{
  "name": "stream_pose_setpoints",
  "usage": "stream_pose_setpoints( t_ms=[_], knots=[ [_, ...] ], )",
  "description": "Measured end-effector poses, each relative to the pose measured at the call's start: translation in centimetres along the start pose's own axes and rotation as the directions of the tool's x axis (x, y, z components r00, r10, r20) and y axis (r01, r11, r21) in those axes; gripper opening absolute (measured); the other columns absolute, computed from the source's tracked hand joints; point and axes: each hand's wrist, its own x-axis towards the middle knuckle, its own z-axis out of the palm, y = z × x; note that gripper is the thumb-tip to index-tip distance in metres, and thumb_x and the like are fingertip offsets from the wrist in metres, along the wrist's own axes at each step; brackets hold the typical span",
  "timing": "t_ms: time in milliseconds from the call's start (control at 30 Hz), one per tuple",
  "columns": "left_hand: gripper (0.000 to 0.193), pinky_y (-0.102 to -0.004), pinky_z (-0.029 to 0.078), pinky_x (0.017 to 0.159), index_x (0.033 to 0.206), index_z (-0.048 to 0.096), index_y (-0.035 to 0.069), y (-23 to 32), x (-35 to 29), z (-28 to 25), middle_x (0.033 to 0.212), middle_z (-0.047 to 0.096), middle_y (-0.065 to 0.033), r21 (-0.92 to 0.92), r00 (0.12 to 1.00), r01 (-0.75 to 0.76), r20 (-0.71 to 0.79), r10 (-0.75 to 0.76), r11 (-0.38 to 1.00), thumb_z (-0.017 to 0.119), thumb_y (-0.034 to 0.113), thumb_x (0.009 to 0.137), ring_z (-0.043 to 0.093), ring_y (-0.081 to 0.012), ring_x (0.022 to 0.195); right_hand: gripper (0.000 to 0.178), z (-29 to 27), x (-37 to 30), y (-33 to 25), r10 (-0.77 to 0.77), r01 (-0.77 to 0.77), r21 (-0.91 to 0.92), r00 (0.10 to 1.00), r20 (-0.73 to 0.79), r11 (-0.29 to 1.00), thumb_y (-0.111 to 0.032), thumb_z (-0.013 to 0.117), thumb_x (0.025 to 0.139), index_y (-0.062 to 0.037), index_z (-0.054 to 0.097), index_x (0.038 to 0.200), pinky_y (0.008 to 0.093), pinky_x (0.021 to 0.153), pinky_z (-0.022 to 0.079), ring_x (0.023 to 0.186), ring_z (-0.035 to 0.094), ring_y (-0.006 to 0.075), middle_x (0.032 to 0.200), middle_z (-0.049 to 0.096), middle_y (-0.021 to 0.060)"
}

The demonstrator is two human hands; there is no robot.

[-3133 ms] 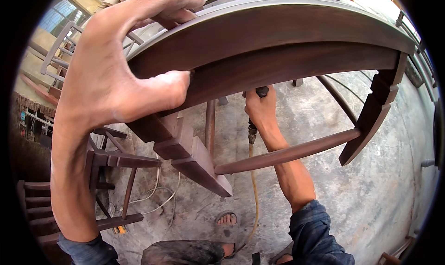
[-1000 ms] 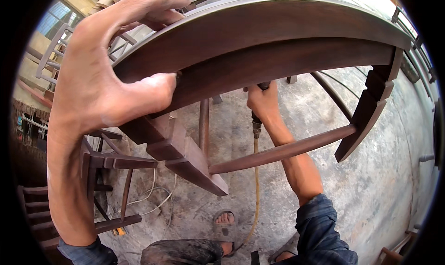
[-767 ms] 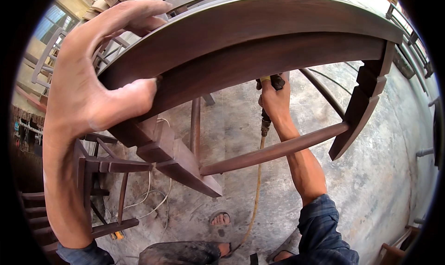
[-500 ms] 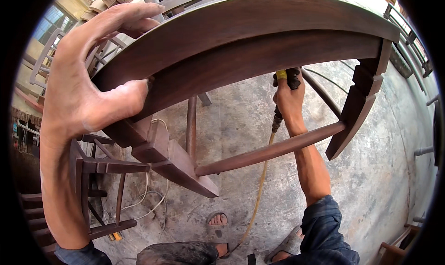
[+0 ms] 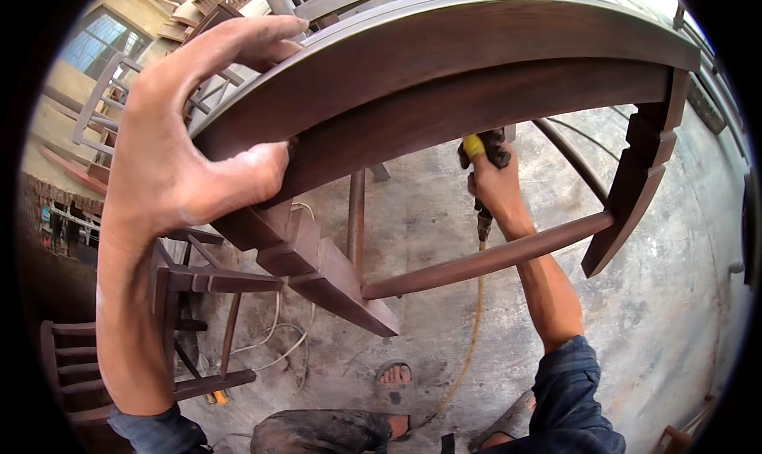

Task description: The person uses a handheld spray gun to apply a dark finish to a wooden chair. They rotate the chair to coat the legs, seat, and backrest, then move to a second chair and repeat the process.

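Left hand [image 5: 163, 148] gripping the left end of a dark wooden seat [image 5: 468, 109] before the person, right hand [image 5: 498, 186] beneath its near edge, fingers wrapped around a black tool [image 5: 496, 152]

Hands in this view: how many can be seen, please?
2. The left hand grips the left end of the curved, dark-brown wooden furniture piece; the right hand, partly hidden, holds a black-and-yellow tool lower in the picture. No others show.
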Motion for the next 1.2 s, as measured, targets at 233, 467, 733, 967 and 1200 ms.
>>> stream_pose_setpoints(
  t_ms=[233,467,733,967,1200],
  knots=[
    [0.088,-0.0382,0.045,0.108,0.138,0.058,-0.009,-0.4,-0.1,-0.2,0.129,0.066,-0.0179,-0.043,1.000,0.023,0.009,-0.023,0.999,0.073,0.041,0.068,0.063,-0.0262,0.121,0.036,-0.7,-1.7,2.3,0.072,-0.014,-0.227,0.966,0.248,0.974,-0.017,0.064,0.099,-0.0022,0.061,0.132,0.0300,0.073,0.049,0.080,0.062,0.0119,0.087,0.067,0.0036],
    [0.075,-0.0346,0.048,0.104,0.131,0.065,-0.003,0.6,0.0,0.0,0.111,0.073,-0.0158,-0.067,0.998,-0.005,-0.063,0.001,0.998,0.065,0.014,0.058,0.069,-0.0228,0.109,0.030,-2.4,-1.3,-0.8,0.274,-0.224,-0.184,0.908,0.317,0.957,-0.021,0.063,0.099,-0.0061,0.065,0.125,0.0271,0.063,0.042,0.069,0.053,0.0079,0.076,0.061,-0.0018],
    [0.078,-0.0351,0.049,0.104,0.132,0.064,-0.005,0.4,0.0,-0.2,0.112,0.073,-0.0167,-0.057,0.998,-0.025,-0.064,0.021,0.998,0.064,0.015,0.057,0.069,-0.0236,0.107,0.027,-6.6,-3.7,-2.9,0.396,-0.390,-0.107,0.811,0.431,0.915,-0.031,0.064,0.101,-0.0095,0.064,0.117,0.0230,0.041,0.030,0.045,0.039,0.0036,0.072,0.058,-0.0024],
    [0.077,-0.0353,0.049,0.104,0.132,0.064,-0.004,0.3,0.2,0.5,0.111,0.073,-0.0164,-0.055,0.998,-0.019,-0.063,0.015,0.998,0.065,0.016,0.057,0.069,-0.0236,0.107,0.019,-8.3,-4.3,-2.6,0.359,-0.347,-0.112,0.821,0.443,0.931,-0.027,0.062,0.102,-0.0084,0.065,0.098,0.0232,0.041,0.030,0.045,0.040,0.0037,0.070,0.058,-0.0029],
    [0.078,-0.0359,0.050,0.103,0.132,0.064,-0.005,0.3,0.1,0.2,0.111,0.073,-0.0165,-0.070,0.997,-0.037,-0.067,0.032,0.997,0.066,0.016,0.057,0.070,-0.0238,0.108,0.015,-5.1,-1.6,-2.5,0.382,-0.360,-0.131,0.831,0.405,0.924,-0.023,0.061,0.101,-0.0077,0.062,0.097,0.0237,0.040,0.031,0.045,0.042,0.0052,0.071,0.059,-0.0015]
  ],
)
